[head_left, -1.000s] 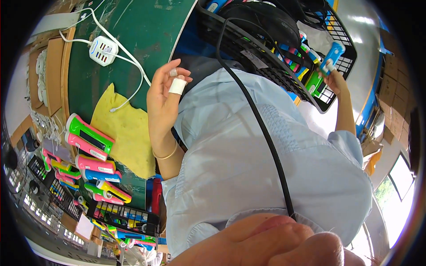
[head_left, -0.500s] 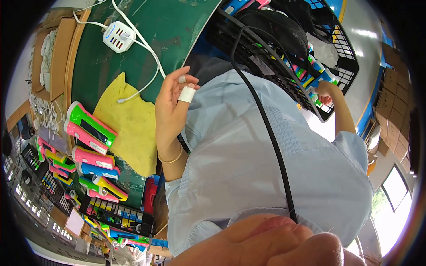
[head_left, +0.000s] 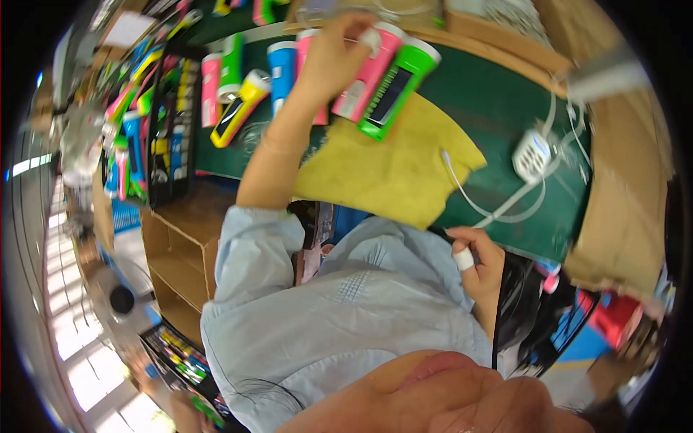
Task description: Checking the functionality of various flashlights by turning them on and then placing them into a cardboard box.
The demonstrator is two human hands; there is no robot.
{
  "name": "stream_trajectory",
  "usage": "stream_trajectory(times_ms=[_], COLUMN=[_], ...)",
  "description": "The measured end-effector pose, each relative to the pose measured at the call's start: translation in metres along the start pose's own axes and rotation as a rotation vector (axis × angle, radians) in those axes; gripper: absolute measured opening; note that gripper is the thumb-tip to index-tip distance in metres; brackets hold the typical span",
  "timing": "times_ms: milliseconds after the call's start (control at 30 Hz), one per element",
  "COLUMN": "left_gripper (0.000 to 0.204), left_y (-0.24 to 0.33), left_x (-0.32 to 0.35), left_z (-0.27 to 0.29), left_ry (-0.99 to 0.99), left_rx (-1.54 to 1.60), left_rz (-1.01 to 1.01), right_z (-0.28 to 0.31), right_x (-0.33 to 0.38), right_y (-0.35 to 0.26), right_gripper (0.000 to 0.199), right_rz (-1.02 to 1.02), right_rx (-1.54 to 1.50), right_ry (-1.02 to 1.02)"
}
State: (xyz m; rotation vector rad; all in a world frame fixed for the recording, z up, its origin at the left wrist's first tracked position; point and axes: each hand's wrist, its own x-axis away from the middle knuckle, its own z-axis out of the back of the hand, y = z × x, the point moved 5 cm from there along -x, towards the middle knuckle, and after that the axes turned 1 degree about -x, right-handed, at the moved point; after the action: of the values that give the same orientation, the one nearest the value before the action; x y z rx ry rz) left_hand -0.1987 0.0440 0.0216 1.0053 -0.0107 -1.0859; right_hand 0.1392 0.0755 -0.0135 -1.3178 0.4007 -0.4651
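Reaching left hand (head_left: 333, 54) touches pink torch (head_left: 368, 72); right hand (head_left: 480, 260) well apart.

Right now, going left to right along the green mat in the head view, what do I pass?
Pink flashlight, yellow flashlight, blue flashlight, large green flashlight, white power adapter.

We see a dark green table top (head_left: 498, 108) under a mustard-yellow cloth (head_left: 390, 169), with a white cable (head_left: 498, 209) and a white power strip (head_left: 532, 154) lying on it. The torches are green (head_left: 397, 86), pink (head_left: 372, 72), blue (head_left: 281, 68) and yellow (head_left: 238, 108), each with a dark panel. Our shirt (head_left: 346, 317) is pale blue, and a fingertip wears white tape (head_left: 463, 258).
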Motion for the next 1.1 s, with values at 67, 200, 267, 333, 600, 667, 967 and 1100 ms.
stream_trajectory(times_ms=[67, 200, 267, 333, 600, 667, 967, 1100], left_gripper=[0.034, 0.045, 0.054, 0.058, 0.051, 0.052, 0.06, 0.063], left_y=[-0.076, -0.222, -0.291, -0.327, -0.047, 0.004, 0.136, 0.12], left_x=[-0.043, -0.09, -0.102, -0.111, -0.063, -0.032, 0.078, 0.112], left_z=[0.039, 0.102, 0.12, 0.106, 0.115, 0.096, -0.008, -0.032], left_ry=[0.261, 0.483, 0.257, -0.486, 0.493, 0.428, 0.191, -0.123], left_rx=[-0.326, -1.056, -0.648, -1.068, -0.571, -0.498, -0.624, 0.483], left_rz=[0.13, 0.28, 0.402, 0.508, -0.131, -0.002, -0.517, 0.217], right_z=[-0.004, -0.011, -0.012, -0.012, -0.015, -0.021, -0.055, -0.043], right_x=[-0.04, -0.09, -0.101, -0.104, -0.1, -0.098, -0.13, -0.109], right_y=[-0.014, -0.016, -0.002, 0.008, 0.015, 0.007, -0.044, -0.036], right_gripper=[0.013, 0.009, 0.008, 0.007, 0.013, 0.013, 0.032, 0.026], right_rz=[0.086, 0.233, 0.145, 0.111, 0.06, 0.004, 0.027, 0.189], right_rx=[0.184, 0.262, 0.299, 0.265, 0.042, -0.07, -0.953, -0.948], right_ry=[0.118, 0.109, 0.078, 0.057, 0.071, 0.049, 0.082, 0.172])
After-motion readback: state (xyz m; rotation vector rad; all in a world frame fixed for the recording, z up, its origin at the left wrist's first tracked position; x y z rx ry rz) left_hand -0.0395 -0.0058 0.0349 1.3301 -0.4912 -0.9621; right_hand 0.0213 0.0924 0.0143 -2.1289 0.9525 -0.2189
